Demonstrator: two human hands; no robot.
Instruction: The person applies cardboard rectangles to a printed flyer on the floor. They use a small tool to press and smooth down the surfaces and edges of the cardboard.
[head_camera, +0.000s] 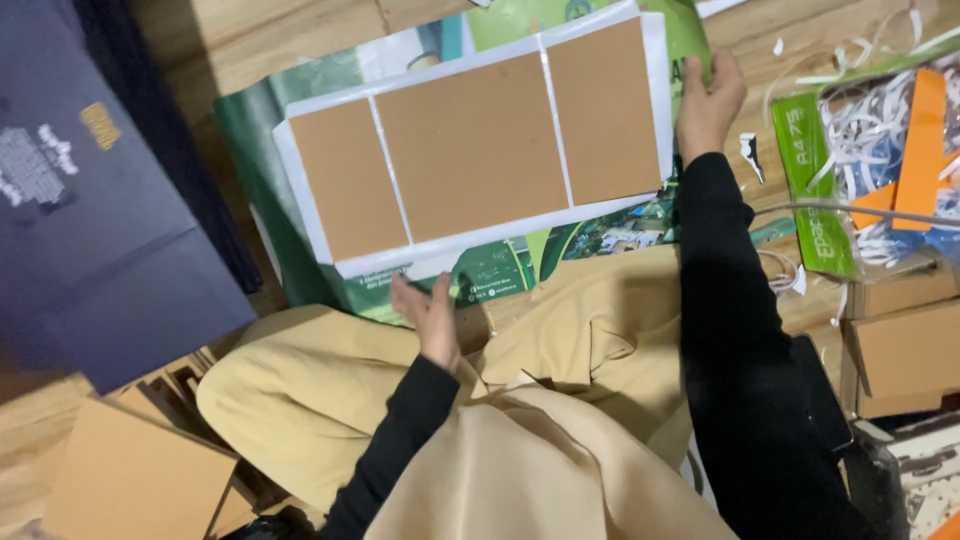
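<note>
A white sheet (480, 140) with three brown cardboard panels glued side by side lies face up on a green printed poster (300, 100), which is spread over the wooden floor (260, 40), seemingly as a work mat that keeps the sheet flat and off the boards. The right hand (708, 100), on a long black sleeve stretched forward, rests at the sheet's far right corner with its fingers curled over the edge, pinning or gripping it; the view is too coarse to say which. The left hand (430, 310) hovers at the sheet's near edge, palm turned inward and fingers loosely spread, holding nothing and just short of the white border. Beside the person's beige-clad knees, loose cardboard pieces (130, 470) lie at the left, while a clear bag of paper trimmings (880, 140) sits at the right
</note>
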